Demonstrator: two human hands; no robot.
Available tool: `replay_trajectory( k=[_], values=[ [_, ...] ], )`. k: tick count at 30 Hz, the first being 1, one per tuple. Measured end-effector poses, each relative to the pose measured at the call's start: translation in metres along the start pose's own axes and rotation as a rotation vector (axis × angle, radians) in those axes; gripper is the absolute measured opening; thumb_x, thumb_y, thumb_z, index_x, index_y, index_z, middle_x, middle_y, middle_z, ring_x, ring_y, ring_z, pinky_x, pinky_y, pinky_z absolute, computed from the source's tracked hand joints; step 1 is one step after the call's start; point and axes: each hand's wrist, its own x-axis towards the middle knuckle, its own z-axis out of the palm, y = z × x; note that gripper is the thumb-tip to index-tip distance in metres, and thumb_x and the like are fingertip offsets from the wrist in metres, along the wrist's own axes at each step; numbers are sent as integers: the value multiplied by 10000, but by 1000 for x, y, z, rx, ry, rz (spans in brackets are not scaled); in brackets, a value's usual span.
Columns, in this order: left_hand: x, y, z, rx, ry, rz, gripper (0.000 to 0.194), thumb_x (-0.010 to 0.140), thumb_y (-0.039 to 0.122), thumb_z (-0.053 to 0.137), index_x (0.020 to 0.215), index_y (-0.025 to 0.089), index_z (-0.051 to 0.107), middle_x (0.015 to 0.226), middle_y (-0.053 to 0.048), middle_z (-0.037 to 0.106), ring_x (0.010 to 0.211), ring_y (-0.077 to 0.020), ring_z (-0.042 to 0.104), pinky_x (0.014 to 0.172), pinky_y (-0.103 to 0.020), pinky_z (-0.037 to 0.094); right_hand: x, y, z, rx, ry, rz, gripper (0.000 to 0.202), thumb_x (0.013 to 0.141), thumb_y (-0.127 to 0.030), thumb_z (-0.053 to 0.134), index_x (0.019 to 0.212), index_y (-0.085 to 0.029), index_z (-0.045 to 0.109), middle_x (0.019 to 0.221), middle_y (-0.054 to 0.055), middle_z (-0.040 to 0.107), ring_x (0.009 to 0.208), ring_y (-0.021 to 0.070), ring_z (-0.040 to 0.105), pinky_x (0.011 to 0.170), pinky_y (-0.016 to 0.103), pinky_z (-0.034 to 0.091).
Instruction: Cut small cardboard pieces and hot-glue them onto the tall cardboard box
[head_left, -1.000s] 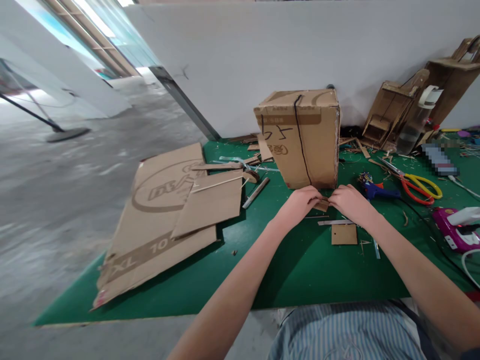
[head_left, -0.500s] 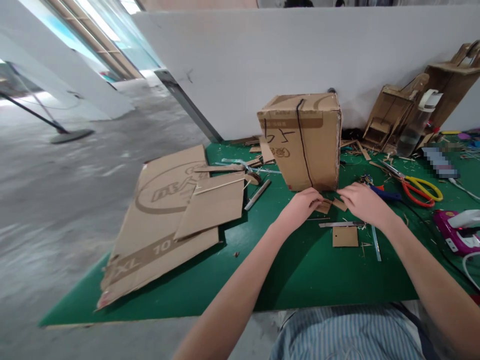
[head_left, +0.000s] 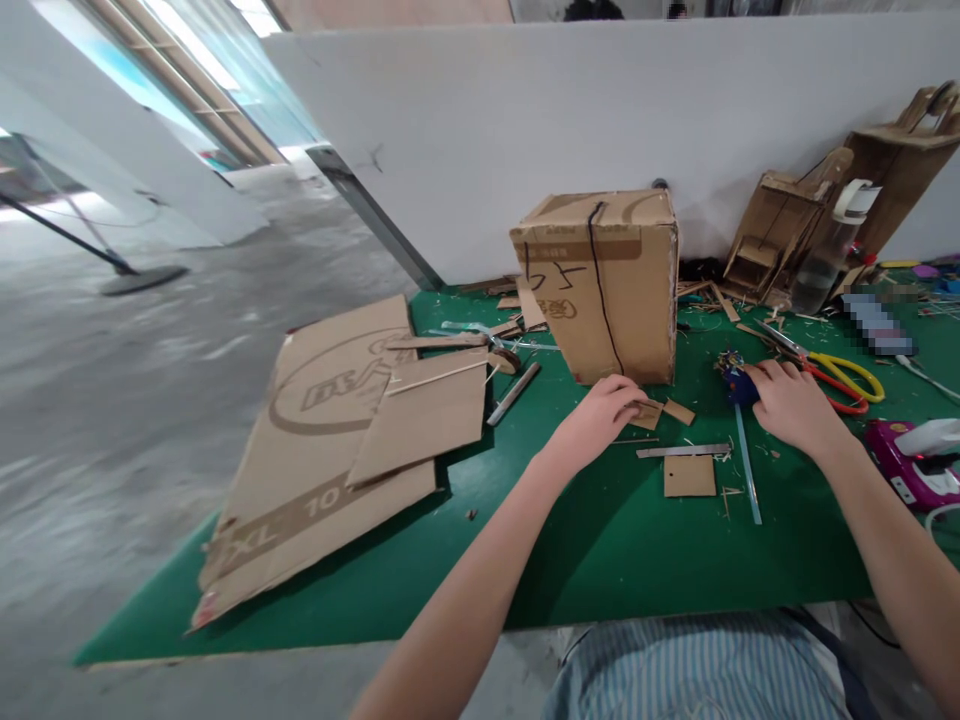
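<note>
My left hand (head_left: 600, 412) has its fingers closed on a small cardboard piece (head_left: 646, 416) on the green table, just in front of the cardboard box (head_left: 611, 300). A second small cardboard scrap (head_left: 679, 411) lies right of it. My right hand (head_left: 795, 405) is wrapped round a blue hot glue gun (head_left: 738, 384), whose tip has stringy residue. A clear glue stick (head_left: 748, 475) extends toward me below the glue gun. Between the hands lie a thin metal blade (head_left: 682, 451) and a square cardboard piece (head_left: 690, 478) with a small hole.
Large cardboard sheets (head_left: 300, 480) cover the table's left side. Right of my right hand are scissors (head_left: 844, 380) with red and yellow handles, a magenta device (head_left: 907, 465) and a phone (head_left: 877, 325). A water bottle (head_left: 832, 250) and cardboard models (head_left: 776, 230) stand by the white partition.
My right hand has moved right, away from the small cardboard scraps, and now grips the glue gun. My left hand has stayed at the small cardboard piece.
</note>
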Motion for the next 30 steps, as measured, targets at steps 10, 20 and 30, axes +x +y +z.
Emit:
replay_trajectory(
  k=[10,20,30],
  values=[
    [25,41,-6,388,-83,161,287,950,132,441,1092,150,691,991,-96,635,930,-220,512,820,-343,471,6,7,18,132,24,31,436,798,-143,516,1227,-94,575,1184,206,528,1004,331,572,871,446,468],
    [79,65,5,287,-419,187,179,844,65,551,799,153,699,915,-96,652,914,-235,536,634,-303,401,13,16,29,364,345,91,413,720,-200,620,1122,-124,566,1146,179,461,1033,340,572,871,457,519],
    [17,88,-12,-465,69,-121,186,950,251,474,1090,180,575,910,-41,649,747,-139,588,681,-283,488,24,-4,38,734,584,272,276,889,-446,523,1001,-200,575,971,120,639,955,288,613,893,474,498]
  ],
)
